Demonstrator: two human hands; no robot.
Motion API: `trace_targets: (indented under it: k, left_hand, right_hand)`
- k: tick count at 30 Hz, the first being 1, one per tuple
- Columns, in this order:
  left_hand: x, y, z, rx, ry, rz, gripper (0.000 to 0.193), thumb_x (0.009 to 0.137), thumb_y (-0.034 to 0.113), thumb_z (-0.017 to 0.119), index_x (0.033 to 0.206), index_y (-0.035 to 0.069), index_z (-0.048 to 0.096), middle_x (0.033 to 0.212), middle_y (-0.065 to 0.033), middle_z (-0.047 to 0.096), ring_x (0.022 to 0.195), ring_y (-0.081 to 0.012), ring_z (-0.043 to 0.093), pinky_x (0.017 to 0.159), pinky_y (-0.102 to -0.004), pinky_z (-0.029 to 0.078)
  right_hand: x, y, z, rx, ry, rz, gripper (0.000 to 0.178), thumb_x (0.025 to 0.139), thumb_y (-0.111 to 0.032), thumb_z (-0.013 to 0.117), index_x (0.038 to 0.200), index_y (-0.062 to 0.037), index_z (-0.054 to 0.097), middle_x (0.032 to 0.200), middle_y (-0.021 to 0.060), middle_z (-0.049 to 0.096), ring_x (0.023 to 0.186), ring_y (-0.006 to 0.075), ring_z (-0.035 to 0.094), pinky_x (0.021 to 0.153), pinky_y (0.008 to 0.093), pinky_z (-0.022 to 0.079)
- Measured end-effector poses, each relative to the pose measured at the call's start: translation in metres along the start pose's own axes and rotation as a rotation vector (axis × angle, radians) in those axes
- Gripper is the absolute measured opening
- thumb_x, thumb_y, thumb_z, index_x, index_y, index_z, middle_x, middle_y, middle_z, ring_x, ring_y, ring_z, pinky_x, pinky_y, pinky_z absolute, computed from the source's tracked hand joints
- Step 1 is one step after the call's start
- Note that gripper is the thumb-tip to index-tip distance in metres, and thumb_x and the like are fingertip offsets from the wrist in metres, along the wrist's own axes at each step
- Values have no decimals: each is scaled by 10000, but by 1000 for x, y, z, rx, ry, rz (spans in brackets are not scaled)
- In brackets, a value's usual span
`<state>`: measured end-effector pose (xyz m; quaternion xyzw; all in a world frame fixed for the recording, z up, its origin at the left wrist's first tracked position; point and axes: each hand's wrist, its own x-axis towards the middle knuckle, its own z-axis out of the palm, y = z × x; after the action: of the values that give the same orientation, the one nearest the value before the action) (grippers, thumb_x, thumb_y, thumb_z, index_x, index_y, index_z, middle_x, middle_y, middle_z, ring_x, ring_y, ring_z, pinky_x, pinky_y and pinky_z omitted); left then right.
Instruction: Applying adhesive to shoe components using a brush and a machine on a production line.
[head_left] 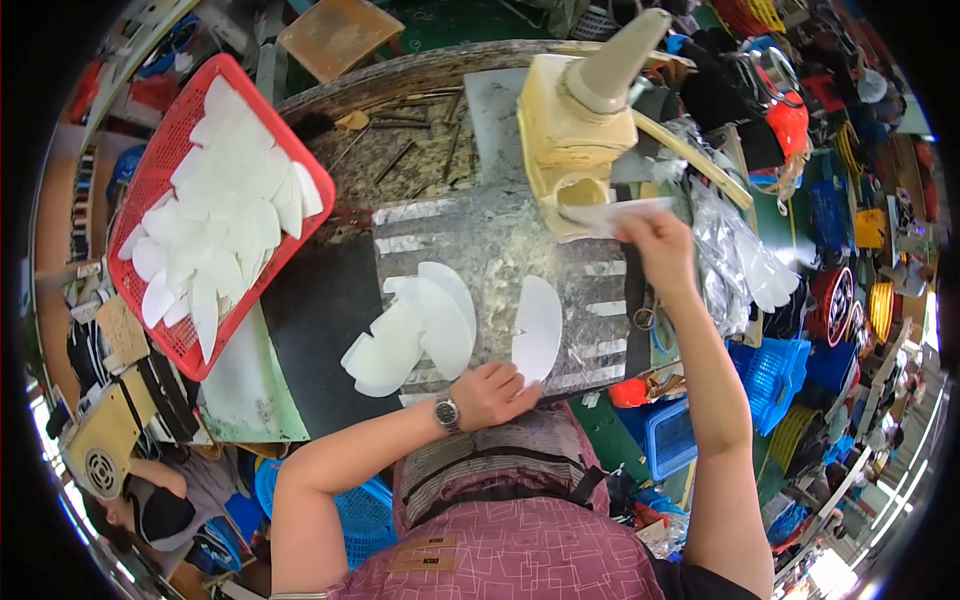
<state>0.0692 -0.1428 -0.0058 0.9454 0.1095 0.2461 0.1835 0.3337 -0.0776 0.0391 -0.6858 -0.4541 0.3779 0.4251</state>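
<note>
A white half-moon sheet piece (540, 325) lies on the stained work board (470, 230). My left hand (493, 396), with a wristwatch, is closed at the piece's near tip, its fingers curled. Up at the right, my right hand (660, 245) is closed around a flat, pale tool (615, 212), blurred by motion; whether it is a brush or a scraper I cannot tell. The tool's far end is at the open mouth of a cream glue pot (582, 140) with a tapered spout on top. Left of the single piece, several overlapping white pieces (420, 325) lie on the board.
A red plastic basket (325, 190) piled with white cut pieces (230, 190) stands at the left. Clear plastic bags (730, 250) and blue baskets (775, 375) are on the right. Thin tools (395, 160) lie at the back. Another person (175, 505) is at the lower left.
</note>
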Motion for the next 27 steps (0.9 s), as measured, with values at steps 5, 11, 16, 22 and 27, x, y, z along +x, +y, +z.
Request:
trace_targets:
  k: [5,11,16,22,27]
  left_hand:
    - [-5,1,20,2,36,174,237,639,119,541,871,77,512,621,-3,442,635,-130,456,576,-235,398]
    - [-6,-3,27,76,27,234,115,633,141,507,716,66,479,620,0,464,655,-144,458,610,-244,384]
    - [-10,2,21,79,36,185,99,631,136,503,703,74,471,618,4,453,654,-144,464,628,-250,379]
    - [6,-6,-19,-18,325,98,51,675,89,507,673,72,459,666,-9,482,659,-149,473,584,-270,406]
    - [-10,-3,-200,324,-346,-414,114,641,108,589,606,119,481,521,-28,439,488,-163,472,433,-305,389]
  right_hand:
    - [-74,18,29,-230,-795,86,91,755,-51,541,780,15,598,743,48,613,650,139,572,624,232,453]
    - [-84,27,22,-109,-662,-24,131,720,-27,568,843,-14,610,795,91,617,699,128,570,648,253,455]
    - [-75,26,14,-148,-211,142,125,720,-104,554,792,-26,619,722,81,613,650,158,569,583,243,434]
    - [-119,44,-28,301,-251,303,122,766,-114,531,807,-3,562,669,70,589,610,159,568,580,260,449]
    - [-79,26,-36,563,95,161,145,824,-94,477,911,17,509,807,75,568,687,131,552,633,237,450]
